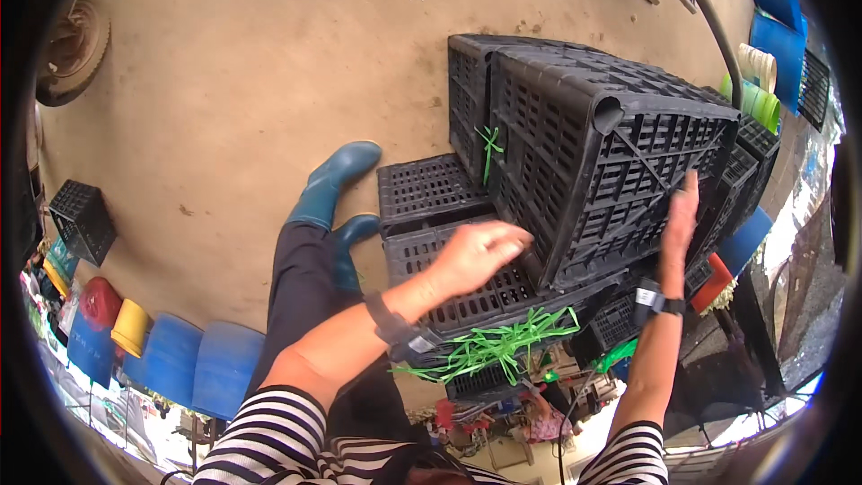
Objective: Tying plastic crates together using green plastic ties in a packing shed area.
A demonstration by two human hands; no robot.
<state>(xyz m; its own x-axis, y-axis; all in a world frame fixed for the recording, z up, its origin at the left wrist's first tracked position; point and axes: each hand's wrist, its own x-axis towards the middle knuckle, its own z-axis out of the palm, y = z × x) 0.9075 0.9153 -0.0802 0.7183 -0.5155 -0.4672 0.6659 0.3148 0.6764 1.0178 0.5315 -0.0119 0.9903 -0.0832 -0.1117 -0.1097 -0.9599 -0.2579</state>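
Note:
A large black plastic crate [646, 175] stands tilted on its side before me, with its slatted base facing me. My right hand [681, 219] is at that base, fingers straight and seen edge-on; contact is hard to judge. By the crate's lower left edge is my left hand [488, 252], fingers curled, above a lower black crate [431, 263]. Whether its fingertips grip anything is hidden. A green plastic tie [489, 148] is knotted where the large crate meets another black crate [468, 81]. A loose bunch of green plastic strips [505, 343] lies at the near edge of the lower crate.
My blue-green rubber boots [343, 165] stand on the concrete floor [236, 81] left of the crates. Blue barrels [225, 370], a yellow bucket [131, 328] and a black crate [84, 219] are at lower left. A wheel [74, 47] shows at upper left. A curved pipe [714, 20] rises behind the crates.

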